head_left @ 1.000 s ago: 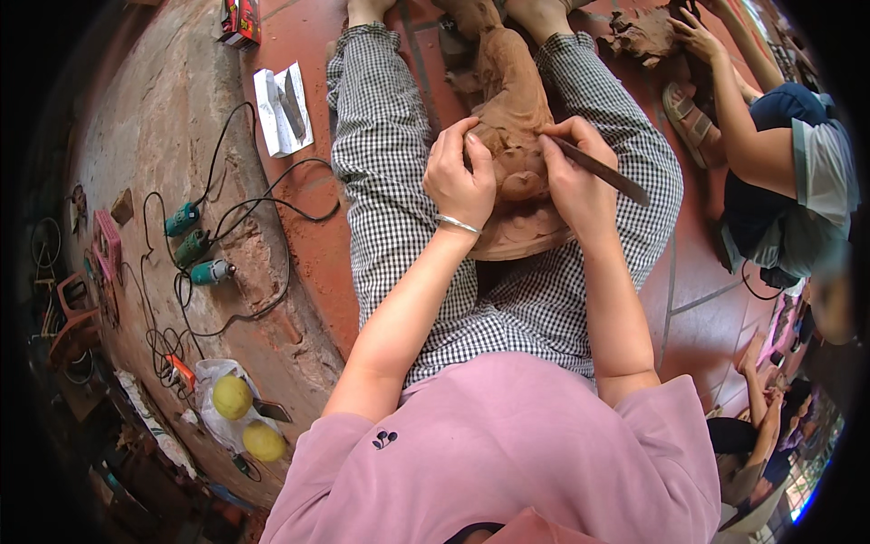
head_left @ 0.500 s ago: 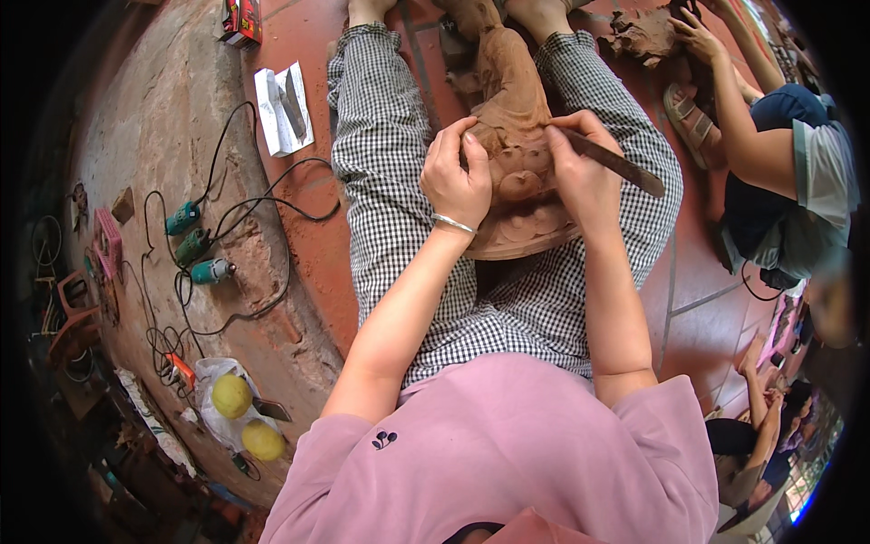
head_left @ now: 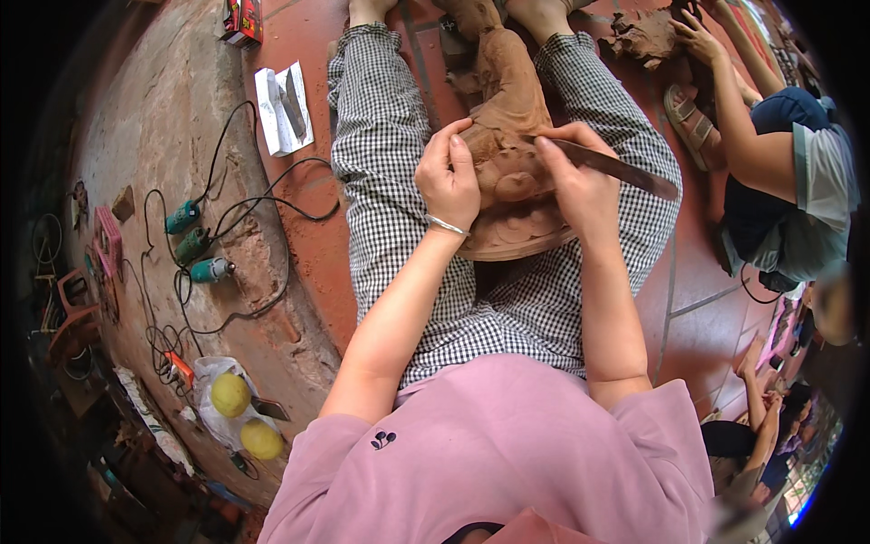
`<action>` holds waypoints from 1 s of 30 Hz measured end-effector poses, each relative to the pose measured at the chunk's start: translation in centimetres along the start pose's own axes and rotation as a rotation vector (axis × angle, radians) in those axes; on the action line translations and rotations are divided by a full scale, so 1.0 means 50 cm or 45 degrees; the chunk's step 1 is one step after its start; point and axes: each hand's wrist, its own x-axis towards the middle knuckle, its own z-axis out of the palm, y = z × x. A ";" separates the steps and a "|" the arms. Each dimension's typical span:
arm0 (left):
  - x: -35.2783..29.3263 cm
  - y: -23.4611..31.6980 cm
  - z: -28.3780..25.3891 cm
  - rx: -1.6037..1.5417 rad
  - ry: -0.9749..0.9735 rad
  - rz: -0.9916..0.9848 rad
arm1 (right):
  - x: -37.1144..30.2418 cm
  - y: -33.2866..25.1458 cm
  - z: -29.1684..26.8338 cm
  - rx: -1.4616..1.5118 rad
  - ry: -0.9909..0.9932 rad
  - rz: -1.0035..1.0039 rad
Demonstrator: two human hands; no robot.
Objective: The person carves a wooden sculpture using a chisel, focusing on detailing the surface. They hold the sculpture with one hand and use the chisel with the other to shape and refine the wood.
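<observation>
A brown carved statue (head_left: 510,95) lies between my legs, its rounded base (head_left: 521,245) nearest me. Lotus-like petals are cut in relief above the base. My left hand (head_left: 450,181), with a silver bangle at the wrist, is closed around the carving's left edge, thumb and fingers against it. In my right hand (head_left: 587,186) is a dark flat-bladed carving knife (head_left: 625,170). One end sticks out to the right past my fingers; the other points at the carving just above the petals. My right fingers hide part of the tool.
On the left, corded green power tools (head_left: 211,270) lie on a rough slab (head_left: 118,163). Two yellow round fruits (head_left: 231,395) sit on a plastic bag. A blade lies on white packaging (head_left: 283,109) beside a red box (head_left: 242,20). At right, another person's arm (head_left: 761,150) reaches toward a brown carved piece (head_left: 639,38).
My right hand has shifted slightly left over the carving, and the knife's outer end has swung a little right. My left hand has slid slightly left and down.
</observation>
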 end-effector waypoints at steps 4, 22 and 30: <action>0.001 -0.013 -0.006 -0.235 0.008 -0.049 | -0.005 0.026 -0.024 0.351 0.194 0.112; 0.007 -0.051 -0.011 -0.356 0.113 -0.003 | 0.048 -0.014 -0.045 0.420 -0.518 0.314; 0.004 -0.035 -0.021 -0.314 0.085 -0.049 | 0.147 -0.058 -0.011 -0.408 -0.911 0.300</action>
